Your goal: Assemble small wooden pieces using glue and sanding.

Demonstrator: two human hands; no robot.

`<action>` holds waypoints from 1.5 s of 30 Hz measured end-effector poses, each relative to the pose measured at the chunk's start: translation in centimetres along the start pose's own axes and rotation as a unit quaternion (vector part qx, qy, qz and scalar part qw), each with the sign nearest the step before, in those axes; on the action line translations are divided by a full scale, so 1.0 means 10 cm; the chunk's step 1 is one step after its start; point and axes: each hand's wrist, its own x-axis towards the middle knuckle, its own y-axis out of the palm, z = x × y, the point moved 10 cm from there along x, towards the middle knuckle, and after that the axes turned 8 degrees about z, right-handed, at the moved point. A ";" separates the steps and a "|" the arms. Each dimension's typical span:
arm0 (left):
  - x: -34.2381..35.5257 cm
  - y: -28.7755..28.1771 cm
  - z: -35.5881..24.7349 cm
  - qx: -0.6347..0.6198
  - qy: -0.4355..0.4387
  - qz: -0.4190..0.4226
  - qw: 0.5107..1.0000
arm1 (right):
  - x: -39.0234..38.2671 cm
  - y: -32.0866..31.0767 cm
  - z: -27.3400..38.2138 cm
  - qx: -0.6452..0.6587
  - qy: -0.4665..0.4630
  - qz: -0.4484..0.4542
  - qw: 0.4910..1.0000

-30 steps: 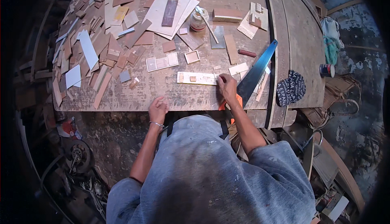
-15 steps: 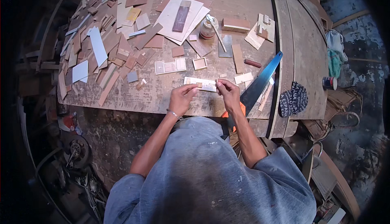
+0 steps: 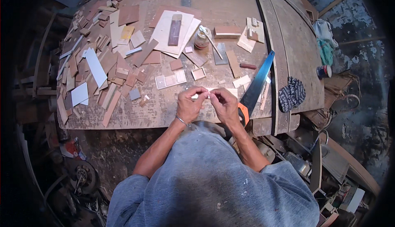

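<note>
My left hand (image 3: 189, 106) and my right hand (image 3: 225, 106) meet fingertip to fingertip over the front edge of the workbench. Both are closed in a pinch around something small and pale, too covered by the fingers to name. Partly hidden behind them lies a pale wooden strip (image 3: 228, 91). Just beyond it are a small open wooden frame (image 3: 198, 74) and a longer pale frame with compartments (image 3: 170, 80). A handsaw with a blue blade (image 3: 258, 81) and orange handle lies close to the right of my right hand.
Wood offcuts (image 3: 110, 64) and white strips (image 3: 96, 68) cover the left of the workbench (image 3: 135, 118). Farther back stand an open jar with a brush (image 3: 201, 39) and a wooden block (image 3: 227, 31). A dark printed cloth (image 3: 292, 95) lies at the right, near a small can (image 3: 324, 71).
My hands have come together, fingertips now touching over the pale strip; before, they were apart, each pinching near it. The view has shifted, showing more of the far bench.
</note>
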 end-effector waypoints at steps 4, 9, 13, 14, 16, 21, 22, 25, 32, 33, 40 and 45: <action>-0.01 -0.14 0.38 -0.224 -0.127 0.019 0.966 | 0.03 0.26 0.01 -0.002 -0.024 -0.049 0.999; 0.24 -0.57 0.47 -0.341 -0.135 0.033 0.930 | 0.63 0.72 0.30 -0.080 -0.141 -0.002 0.987; 0.65 -1.13 0.56 -0.327 -0.157 0.006 0.932 | 1.28 1.11 0.43 -0.178 -0.195 0.056 0.963; 0.82 -1.24 0.62 -0.328 -0.152 0.005 0.932 | 1.49 1.18 0.35 -0.210 -0.191 0.061 0.957; 1.14 -1.68 0.80 -0.119 -0.163 -0.082 0.976 | 1.98 1.26 0.09 -0.244 -0.211 0.047 0.945; 1.97 -1.90 0.49 0.413 0.006 -0.045 0.910 | 3.27 1.47 -0.72 -0.424 -0.095 0.096 0.896; 2.07 -1.88 0.42 0.407 0.001 -0.043 0.912 | 3.47 1.49 -0.83 -0.454 -0.088 0.110 0.880; 2.37 -1.65 0.62 0.566 -0.039 0.098 0.817 | 3.99 1.55 -1.04 -0.484 -0.081 0.140 0.860; 2.42 -1.76 0.87 0.589 -0.094 0.152 0.788 | 3.85 1.79 -1.31 -0.512 -0.074 0.275 0.811; 2.44 -1.75 0.89 0.586 -0.094 0.153 0.790 | 3.92 1.76 -1.28 -0.505 -0.077 0.281 0.812; 2.43 -1.80 0.80 0.549 -0.016 0.081 0.832 | 3.84 1.71 -1.30 -0.468 -0.097 0.283 0.831; 2.39 -1.76 0.78 0.539 0.001 0.074 0.839 | 4.19 1.52 -1.20 -0.463 -0.070 0.231 0.853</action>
